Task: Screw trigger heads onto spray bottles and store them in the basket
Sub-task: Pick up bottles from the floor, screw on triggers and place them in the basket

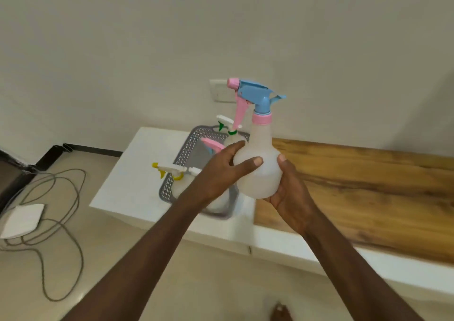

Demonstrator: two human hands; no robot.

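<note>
Above the basket: bottle is up in the air, upright, held between both hands over the near end of the surface.
Left hand: wrapped round the belly from the left, thumb across the front, gripping.
Right hand: cupped under the base and right side, thumb pressed to the wall, gripping too.
Weight: looks empty and light, judging by the easy two-handed hold; no liquid line visible.
Body: translucent white plastic, pear-shaped, fat belly narrowing to a slim neck; likely thin-walled and a bit squeezable, smooth and somewhat slippery.
Head: blue trigger head with pink nozzle, lever and collar, sitting straight on the neck; whether it is fully tight, cannot tell.
Best hold: the belly for carrying, the pink collar for any last twist; not the lever, which would likely flex.
Basket: grey perforated plastic, stiff-looking, holding other bottles with yellow and green trims.
Next call: probably lower it in upright beside those.
Right of it: a wood-grain board.
</note>
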